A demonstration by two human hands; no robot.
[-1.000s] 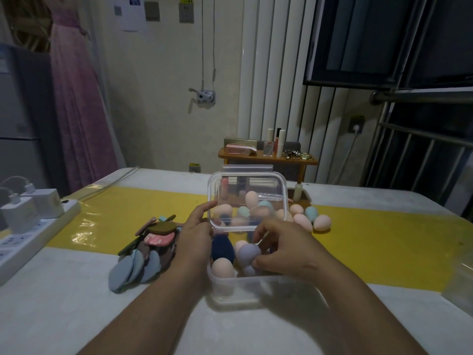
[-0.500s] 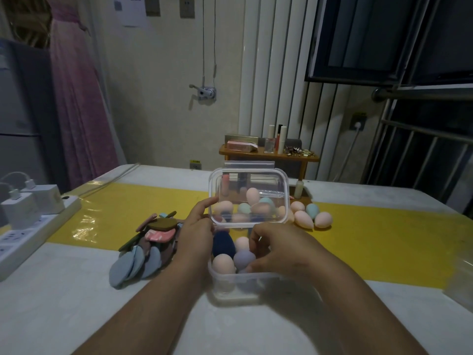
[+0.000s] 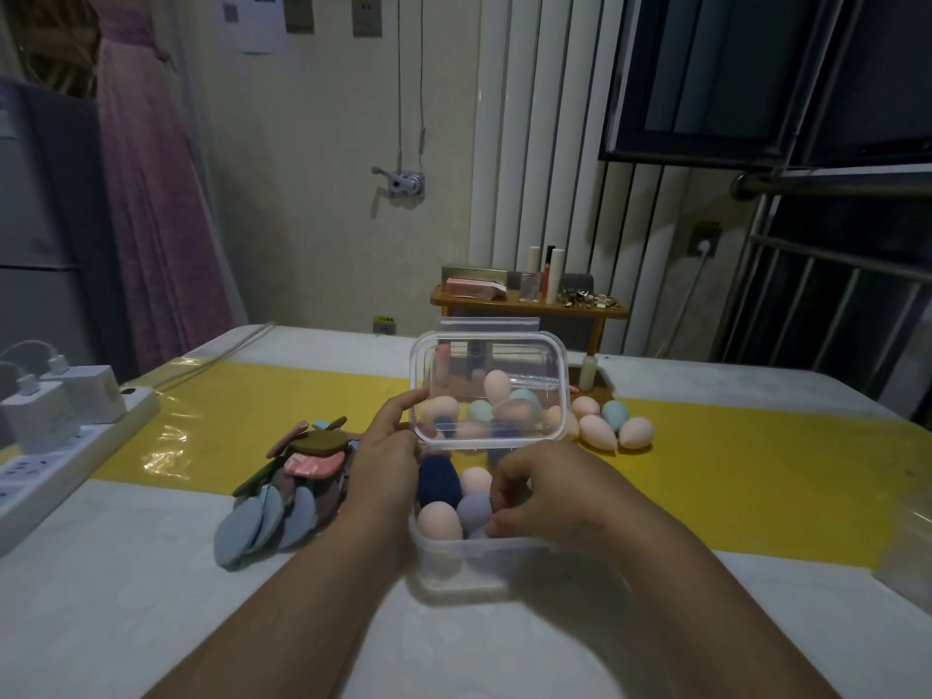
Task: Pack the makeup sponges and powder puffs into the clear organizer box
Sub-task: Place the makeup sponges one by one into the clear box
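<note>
Clear plastic organizer box (image 3: 469,557) sits on the white surface (image 3: 151,597) at the near edge of a glossy yellow strip (image 3: 756,471), with its clear lid (image 3: 504,355) standing upright along the far side. The left hand (image 3: 386,461) is curled at the lid's lower left corner, thumb and fingers gripping that edge. The right hand (image 3: 549,496) reaches into the box from the right with bent fingers, thumb low and fingertips above, pinching a lavender egg-shaped sponge (image 3: 474,509).

Beside that sponge in the box lie a navy blue sponge (image 3: 439,479), a peach sponge (image 3: 439,519) against the near wall and a pale pink sponge (image 3: 476,477) further back. More sponges in peach, mint and pink show through the lid; whether they lie in the box or behind it I cannot tell.

Just right of the lid, on the yellow strip, lies a loose cluster of peach and teal sponges (image 3: 600,431). Left of the box, just beside the left hand, is a fanned heap of flat teardrop powder puffs (image 3: 282,502) in blue, brown, olive and pink. A white power strip with two chargers (image 3: 65,446) lies at the surface's left edge. Beyond the surface stands a wooden shelf (image 3: 529,307) carrying cosmetics.
</note>
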